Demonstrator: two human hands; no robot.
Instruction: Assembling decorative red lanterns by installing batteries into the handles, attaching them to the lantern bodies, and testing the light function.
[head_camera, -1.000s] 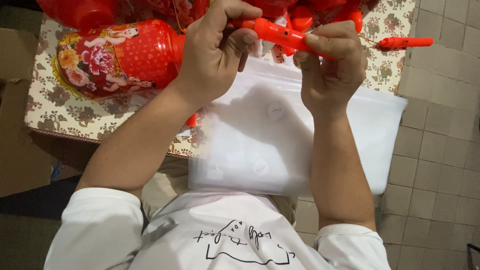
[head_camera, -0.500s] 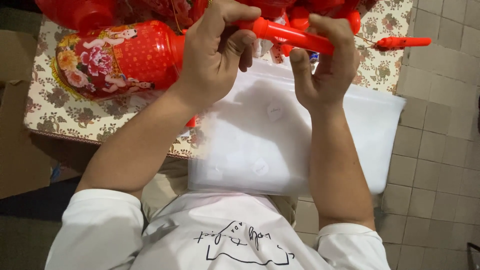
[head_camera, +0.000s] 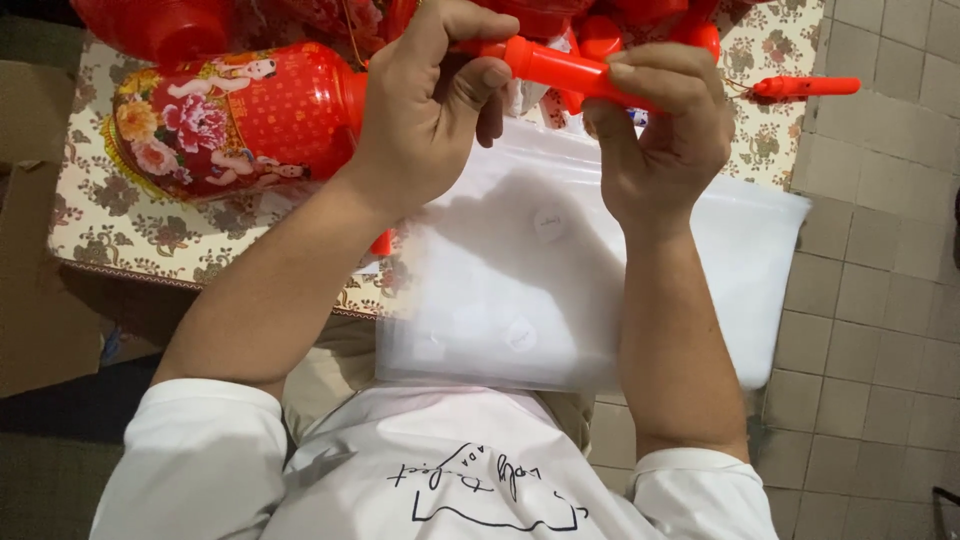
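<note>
Both hands hold one red plastic rod (head_camera: 572, 70) raised above a clear plastic bag (head_camera: 560, 270) that lies across the person's lap. The left hand (head_camera: 425, 115) closes around the rod's left end, thumb tip pressed against it and fingers curled over the top, so the very end is hidden. The right hand (head_camera: 665, 130) pinches the rod further along, its fingers (head_camera: 650, 85) folded over the top and thumb beneath; neither hand is loose or spread. The rod runs roughly level, tilting slightly down toward the right hand.

Taking the bag as landmark: beyond its far edge stands a table with a floral patterned cloth (head_camera: 110, 230). On that cloth, beyond the bag's left corner, lies a red printed lantern (head_camera: 240, 115) on its side. Straight beyond the bag sits a pile of red plastic parts (head_camera: 600, 30), just behind the hands. Beyond the bag's right corner a second red rod (head_camera: 805, 87) rests at the table's edge, partly over the tiled floor (head_camera: 880, 300).

The two grips are close together on a thin rod, so a hard twist or bend could, I judge, snap the plastic or make it slip from the pinching right hand. A dropped rod would likely land on the bag, which looks slick, and slide toward the floor. The second rod, so near the table's edge, could be knocked off by an elbow
</note>
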